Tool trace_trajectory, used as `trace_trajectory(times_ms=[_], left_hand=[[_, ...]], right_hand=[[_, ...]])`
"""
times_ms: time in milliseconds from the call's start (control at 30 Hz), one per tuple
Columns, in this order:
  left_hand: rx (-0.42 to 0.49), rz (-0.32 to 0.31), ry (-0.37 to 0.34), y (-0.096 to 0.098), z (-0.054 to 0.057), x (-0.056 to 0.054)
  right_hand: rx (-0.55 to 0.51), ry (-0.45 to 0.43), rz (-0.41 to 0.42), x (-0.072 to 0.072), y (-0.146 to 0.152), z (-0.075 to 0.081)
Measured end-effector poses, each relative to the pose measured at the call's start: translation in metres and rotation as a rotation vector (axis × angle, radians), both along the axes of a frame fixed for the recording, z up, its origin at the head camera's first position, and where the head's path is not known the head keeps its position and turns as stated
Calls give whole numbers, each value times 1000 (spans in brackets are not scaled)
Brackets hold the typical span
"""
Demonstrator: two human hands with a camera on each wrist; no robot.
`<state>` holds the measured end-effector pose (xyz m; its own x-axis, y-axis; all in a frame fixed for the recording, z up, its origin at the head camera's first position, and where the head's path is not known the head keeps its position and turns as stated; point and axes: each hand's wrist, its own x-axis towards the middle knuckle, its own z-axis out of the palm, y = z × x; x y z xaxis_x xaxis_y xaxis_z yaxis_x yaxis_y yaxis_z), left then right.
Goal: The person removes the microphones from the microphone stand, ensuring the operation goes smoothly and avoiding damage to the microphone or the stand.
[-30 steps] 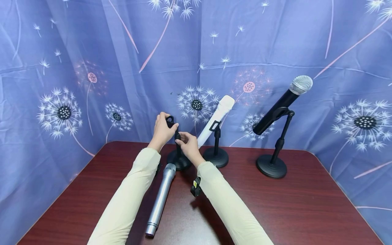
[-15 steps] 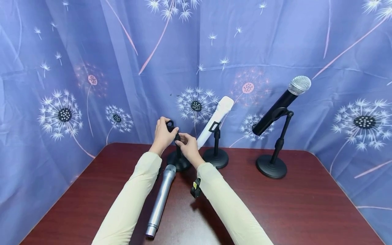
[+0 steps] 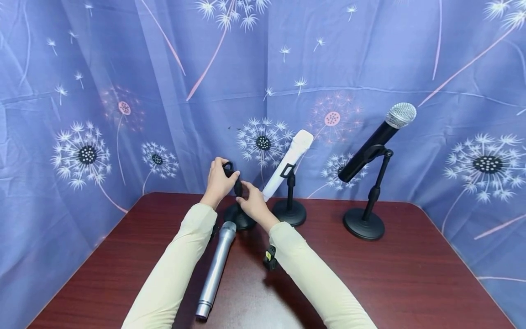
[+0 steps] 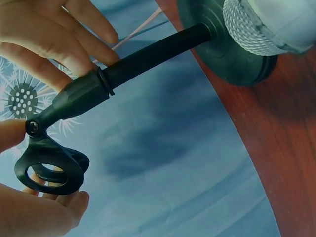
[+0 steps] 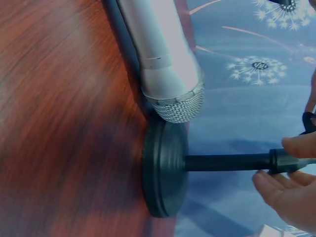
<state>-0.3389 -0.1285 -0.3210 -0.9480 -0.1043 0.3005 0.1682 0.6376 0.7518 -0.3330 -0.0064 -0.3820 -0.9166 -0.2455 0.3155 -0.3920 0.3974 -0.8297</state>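
A black desktop microphone stand (image 3: pixel 240 218) stands near the table's back edge, between my hands. My left hand (image 3: pixel 218 183) holds its ring-shaped clip (image 4: pixel 49 175) at the top, the thumb by the pivot screw. Just below, my right hand (image 3: pixel 255 204) pinches the thick collar (image 5: pixel 284 161) on the pole, thumb on one side and fingertips on the other. Nothing sits in the clip. A silver microphone (image 3: pixel 215 269) lies on the table in front of the stand, its mesh head close to the round base (image 5: pixel 165 170).
To the right, a white microphone (image 3: pixel 283 171) leans in a second black stand (image 3: pixel 290 213). Farther right, a black microphone with a silver head (image 3: pixel 371 148) sits tilted in a third stand (image 3: pixel 364 223). A blue dandelion-print curtain (image 3: pixel 185 119) hangs behind the dark red table (image 3: pixel 411 265).
My right hand has shifted slightly at the collar, its thumb lower and its wrist a little to the right. My left hand has dropped slightly with the clip, then stayed put.
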Motion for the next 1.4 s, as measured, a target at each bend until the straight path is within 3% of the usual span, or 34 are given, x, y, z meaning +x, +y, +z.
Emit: trace_trajectory(times_ms=[333,533,767,1067,1400], left_hand=[[29,34,57,0,-5,0],[-9,57,109,2,-9,0],[-78,64,139,3,-8,0],[-136,51,138,6,-4,2],[-121,21,148,8,-3,4]], right_hand=[[55,-21,79,10,17,16],[29,29,121,18,30,23],[-60,148,171,22,44,26],[-95,178,175,26,61,30],[-130,230,132,26,85,30]])
